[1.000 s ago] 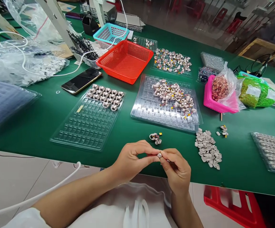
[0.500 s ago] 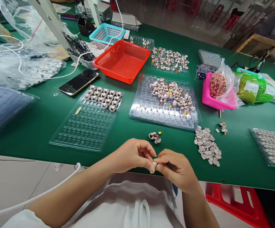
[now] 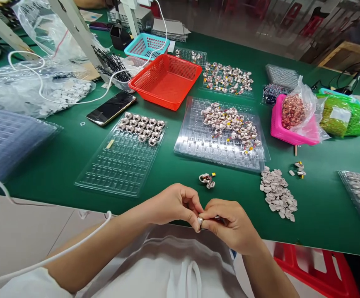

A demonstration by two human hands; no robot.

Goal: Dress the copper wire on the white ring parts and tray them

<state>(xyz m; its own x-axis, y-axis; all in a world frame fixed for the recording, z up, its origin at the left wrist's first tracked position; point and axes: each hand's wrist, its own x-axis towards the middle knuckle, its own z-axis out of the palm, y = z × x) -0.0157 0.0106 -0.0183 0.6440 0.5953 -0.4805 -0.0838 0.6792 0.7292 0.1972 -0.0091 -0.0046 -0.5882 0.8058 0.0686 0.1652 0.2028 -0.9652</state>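
Note:
My left hand (image 3: 173, 205) and my right hand (image 3: 229, 225) meet at the near edge of the green table (image 3: 58, 161). Both pinch one small silvery round part (image 3: 200, 220) between fingertips. Just beyond my hands lies a small loose part with coloured wires (image 3: 207, 180). To the right sits a heap of pale shell pieces (image 3: 277, 193). A clear tray (image 3: 120, 163) with silvery parts in its far rows lies ahead left. Another clear tray (image 3: 198, 142) ahead holds a pile of wired parts.
A red basket (image 3: 165, 80), a teal basket (image 3: 146, 44), a phone (image 3: 111, 108), a pink basket with a bag of copper coils (image 3: 291, 114) and green bags (image 3: 341, 116) stand farther back. Plastic bags and stacked trays (image 3: 8, 136) fill the left. A red stool (image 3: 316, 269) stands below right.
Both hands have dropped a little towards me and the table edge, still pinching the small part together. The view has shifted slightly.

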